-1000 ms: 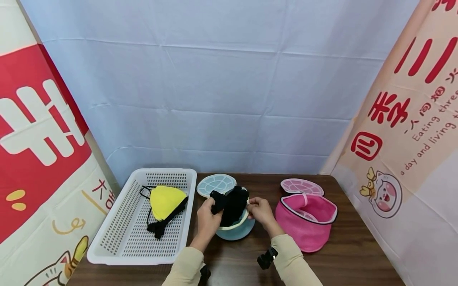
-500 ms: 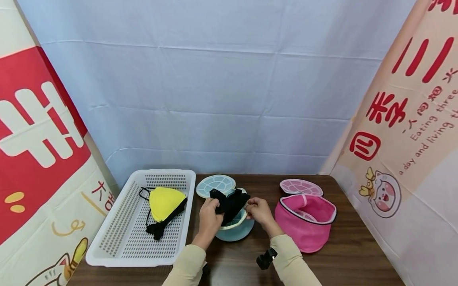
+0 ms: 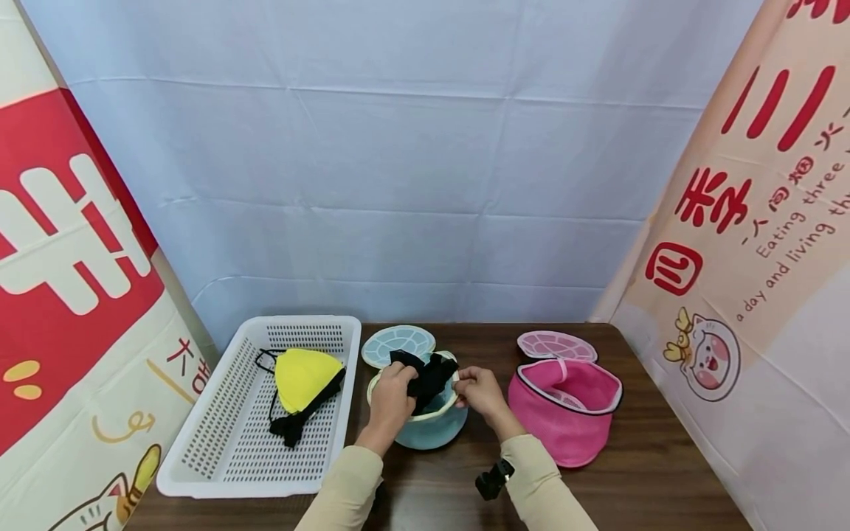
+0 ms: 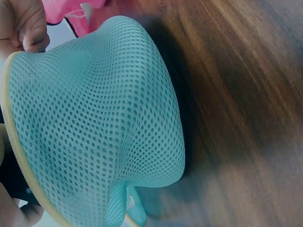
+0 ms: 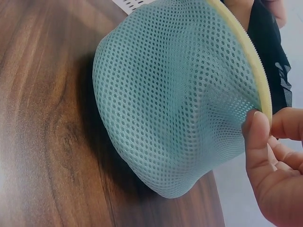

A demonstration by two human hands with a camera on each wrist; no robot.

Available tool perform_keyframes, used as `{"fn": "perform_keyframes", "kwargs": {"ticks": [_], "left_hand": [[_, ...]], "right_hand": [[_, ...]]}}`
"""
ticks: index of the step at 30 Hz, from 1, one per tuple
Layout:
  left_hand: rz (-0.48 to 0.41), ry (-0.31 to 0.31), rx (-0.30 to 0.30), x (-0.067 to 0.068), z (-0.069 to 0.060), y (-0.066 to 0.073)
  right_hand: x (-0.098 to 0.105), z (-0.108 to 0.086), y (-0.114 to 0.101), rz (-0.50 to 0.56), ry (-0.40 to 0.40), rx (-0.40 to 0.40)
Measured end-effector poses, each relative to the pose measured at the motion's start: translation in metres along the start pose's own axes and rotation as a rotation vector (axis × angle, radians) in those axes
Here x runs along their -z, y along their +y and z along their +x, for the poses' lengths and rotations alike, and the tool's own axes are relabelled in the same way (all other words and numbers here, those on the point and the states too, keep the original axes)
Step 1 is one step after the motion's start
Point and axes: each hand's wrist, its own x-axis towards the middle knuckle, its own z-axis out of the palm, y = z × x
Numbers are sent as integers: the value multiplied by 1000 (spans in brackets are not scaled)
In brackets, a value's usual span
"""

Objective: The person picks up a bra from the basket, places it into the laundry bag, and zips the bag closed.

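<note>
A light-blue mesh laundry bag (image 3: 430, 434) with a pale yellow zipper rim stands on the table, its mouth unzipped. My left hand (image 3: 389, 402) holds a bunched black garment (image 3: 433, 377) over and partly inside the mouth; its exact kind is unclear. On the bag's right side, my right hand (image 3: 482, 392) pinches the rim. In the right wrist view the thumb and finger of the right hand (image 5: 272, 161) grip the yellow edge, with the black garment (image 5: 267, 52) just beyond. The mesh bag (image 4: 104, 113) hides most of the garment in the left wrist view.
Left of the bag is a white perforated basket (image 3: 229, 442) holding a yellow bra (image 3: 305, 380) with black straps. A pink mesh bag (image 3: 564, 435) stands unzipped at right, its pink lid (image 3: 558, 345) folded back. The blue bag's lid (image 3: 398, 344) lies behind it.
The black garment has sunk lower into the blue bag's mouth, and more of the rim shows. My left hand has moved slightly down over the near rim; my right hand keeps its pinch.
</note>
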Motion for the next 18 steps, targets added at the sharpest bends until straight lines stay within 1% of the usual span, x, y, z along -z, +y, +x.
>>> {"fn": "perform_keyframes", "kwargs": {"ticks": [3,6,10,13,15,18], "left_hand": [[24,-20,-20,1,1,-1],[36,-33,-35,3,1,-1],[63,-54,-53,2,2,-2],[92,-100,-57,1,3,0],[109,-146,-56,1,4,1],[113,-221,-40,2,6,6]], "right_hand": [[2,6,10,18,-2,-13],[4,12,20,29,14,-27],[4,16,25,20,44,-32],[2,16,25,14,47,-35],[1,16,25,17,41,-38],[-1,16,24,17,32,-40]]}}
